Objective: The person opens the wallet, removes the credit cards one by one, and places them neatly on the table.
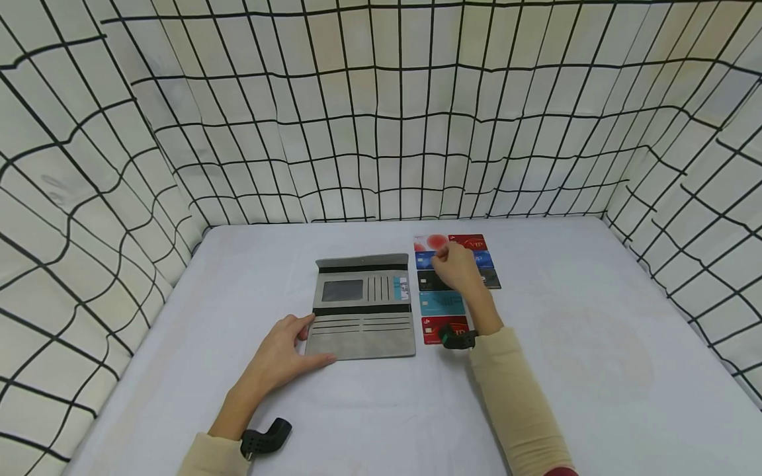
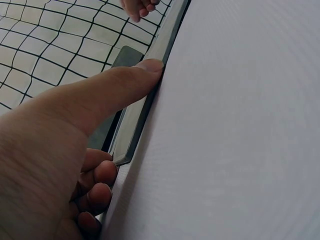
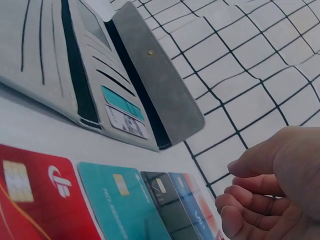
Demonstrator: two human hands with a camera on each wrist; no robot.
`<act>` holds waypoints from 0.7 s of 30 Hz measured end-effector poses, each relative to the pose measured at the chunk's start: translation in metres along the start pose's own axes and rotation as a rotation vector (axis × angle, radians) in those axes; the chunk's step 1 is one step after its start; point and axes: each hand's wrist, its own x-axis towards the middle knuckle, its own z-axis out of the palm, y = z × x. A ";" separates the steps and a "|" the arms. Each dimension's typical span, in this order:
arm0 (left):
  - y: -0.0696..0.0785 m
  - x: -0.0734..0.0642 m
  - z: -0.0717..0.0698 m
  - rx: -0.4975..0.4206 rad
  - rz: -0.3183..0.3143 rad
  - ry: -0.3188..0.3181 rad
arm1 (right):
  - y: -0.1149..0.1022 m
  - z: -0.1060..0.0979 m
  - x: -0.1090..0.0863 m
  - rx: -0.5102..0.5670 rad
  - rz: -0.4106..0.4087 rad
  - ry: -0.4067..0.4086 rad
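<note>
A grey wallet (image 1: pixel 363 330) lies unfolded on the white table, its flap at the far side. My left hand (image 1: pixel 278 354) holds its near left corner, thumb on the near edge and fingers at the left side. In the wallet's right slots sit a teal card (image 3: pixel 121 102) and a pale printed card (image 3: pixel 126 121). My right hand (image 1: pixel 460 268) hovers over the far cards, fingers loosely curled, with nothing visible between them. Below it lie a blue card (image 1: pixel 424 260), a black card (image 1: pixel 431 281), a teal card (image 1: pixel 442 303) and a red card (image 1: pixel 437 325).
At the back of the card group are a pink-and-white card (image 1: pixel 421 243) and a red VIP card (image 1: pixel 470 241). A second column holds more cards, partly behind my right hand. White walls with a black grid (image 1: pixel 399 119) stand around the table (image 1: pixel 571 396).
</note>
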 end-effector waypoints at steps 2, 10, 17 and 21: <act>0.000 0.000 0.000 0.000 -0.001 0.000 | -0.002 0.004 0.000 0.004 -0.013 -0.012; 0.001 -0.001 -0.001 -0.005 -0.005 -0.004 | -0.011 0.017 -0.001 0.004 -0.045 -0.064; 0.001 -0.002 -0.001 -0.006 -0.017 -0.011 | -0.018 0.028 -0.004 0.006 -0.065 -0.114; 0.000 -0.001 0.000 -0.007 -0.009 -0.007 | -0.021 0.035 -0.004 0.004 -0.057 -0.136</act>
